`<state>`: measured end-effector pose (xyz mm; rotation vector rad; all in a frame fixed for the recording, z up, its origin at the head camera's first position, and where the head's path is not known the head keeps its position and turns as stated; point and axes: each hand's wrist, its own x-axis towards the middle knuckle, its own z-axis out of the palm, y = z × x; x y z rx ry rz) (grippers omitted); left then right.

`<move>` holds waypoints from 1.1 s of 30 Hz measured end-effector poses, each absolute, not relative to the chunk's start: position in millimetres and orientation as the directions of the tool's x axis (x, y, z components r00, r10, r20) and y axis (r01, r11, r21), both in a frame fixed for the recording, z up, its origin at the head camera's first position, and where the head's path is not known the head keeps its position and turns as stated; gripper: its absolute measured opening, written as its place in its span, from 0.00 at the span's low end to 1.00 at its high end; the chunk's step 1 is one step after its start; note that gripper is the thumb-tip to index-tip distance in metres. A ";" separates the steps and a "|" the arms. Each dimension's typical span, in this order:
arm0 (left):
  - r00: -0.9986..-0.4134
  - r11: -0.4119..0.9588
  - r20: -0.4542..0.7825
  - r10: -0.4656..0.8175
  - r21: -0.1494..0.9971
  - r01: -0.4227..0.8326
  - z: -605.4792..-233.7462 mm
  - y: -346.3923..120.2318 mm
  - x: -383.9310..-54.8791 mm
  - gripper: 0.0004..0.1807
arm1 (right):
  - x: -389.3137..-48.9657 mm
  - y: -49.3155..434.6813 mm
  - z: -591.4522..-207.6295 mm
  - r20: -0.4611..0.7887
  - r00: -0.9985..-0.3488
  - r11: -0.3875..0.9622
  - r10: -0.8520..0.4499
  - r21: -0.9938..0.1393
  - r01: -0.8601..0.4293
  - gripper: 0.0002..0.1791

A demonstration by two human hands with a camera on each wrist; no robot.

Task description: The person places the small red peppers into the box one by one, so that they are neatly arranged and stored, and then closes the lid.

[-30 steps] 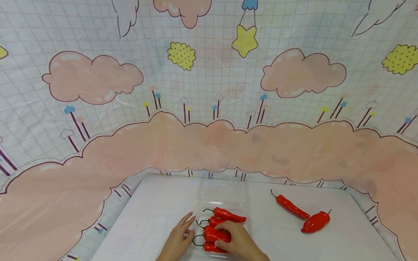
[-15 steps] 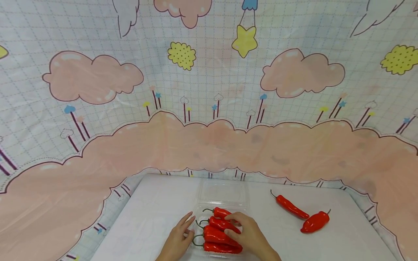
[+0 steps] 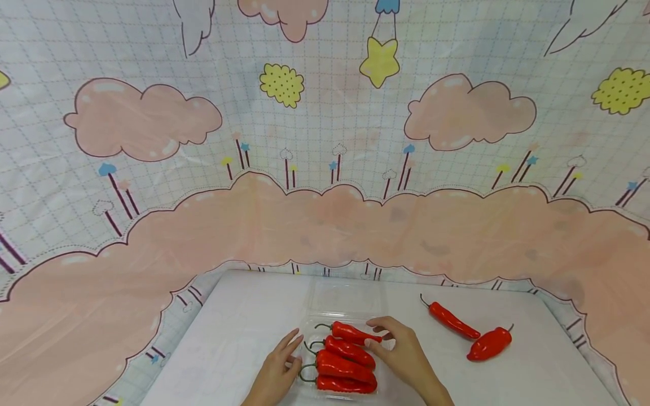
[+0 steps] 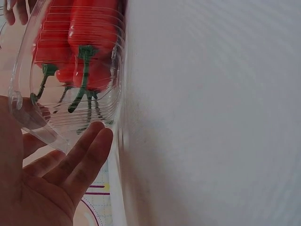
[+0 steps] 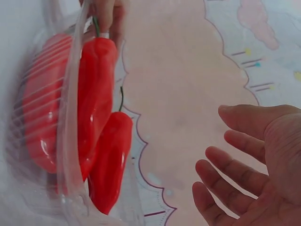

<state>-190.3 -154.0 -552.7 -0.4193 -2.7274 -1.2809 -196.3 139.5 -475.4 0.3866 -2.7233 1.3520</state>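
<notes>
A clear plastic clamshell box [image 3: 383, 383] stands with its lid [image 3: 347, 297] folded back. Several red peppers [image 3: 345, 365] with green stems lie side by side in it, stems pointing left. My left hand [image 3: 276, 366] rests at the box's left side; in the left wrist view its extended fingers [image 4: 89, 157] touch the ridged wall near the stems. My right hand [image 3: 406, 349] is just right of the box, fingertips close to the tip of the farthest pepper [image 3: 350, 331]. In the right wrist view the right hand's fingers [image 5: 235, 174] are loosely spread with nothing in them.
Two more red peppers lie to the right on the white table [image 3: 244, 316]: a slim one [image 3: 452, 320] and a wider one [image 3: 490, 344]. A patterned cloth [image 3: 325, 225] with pink clouds hangs behind the table.
My right hand has moved off the nearer peppers, back and to the right, to the box's right edge. The peppers in the box show uncovered. My left hand has stayed in place.
</notes>
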 end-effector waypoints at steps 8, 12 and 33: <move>-0.957 0.610 0.201 0.209 0.738 0.288 -551.9 -153.7 -190.4 0.24 | -198.3 148.7 -470.6 0.224 -0.972 0.598 -0.078 -0.769 -0.225 0.19; -0.957 0.617 0.199 0.210 0.733 0.287 -551.6 -153.5 -190.6 0.24 | -200.1 155.7 -469.5 0.249 -0.967 0.595 -0.045 -0.772 -0.226 0.19; -0.953 0.620 0.216 0.215 0.724 0.303 -551.9 -153.7 -190.8 0.24 | -206.0 205.0 -476.1 0.234 -0.970 0.645 0.067 -0.752 -0.137 0.20</move>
